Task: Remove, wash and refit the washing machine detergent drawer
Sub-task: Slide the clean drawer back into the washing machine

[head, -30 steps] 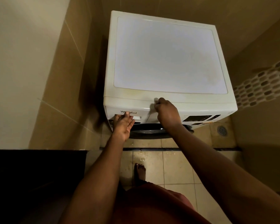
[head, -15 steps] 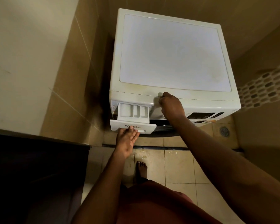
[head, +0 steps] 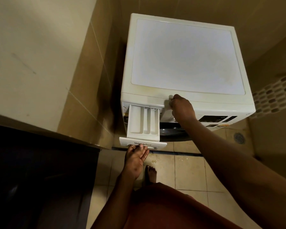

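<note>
The white washing machine (head: 186, 57) stands in a tiled corner, seen from above. Its white detergent drawer (head: 143, 121) juts out of the upper left of the front, with three compartments showing. My left hand (head: 135, 160) is palm up under the drawer's front panel, fingers hooked into the handle. My right hand (head: 182, 109) is a curled fist braced against the machine's top front edge, just right of the drawer slot, thumb on the rim.
A tiled wall runs close along the machine's left side. A dark counter (head: 40, 162) fills the lower left. The floor drain (head: 239, 138) lies to the right, and water spots (head: 153, 161) mark the tiles by my bare foot (head: 151, 174).
The drawer was closed a second ago; my left hand has drawn it steadily outward toward me. My right hand has stayed braced on the machine's front edge.
</note>
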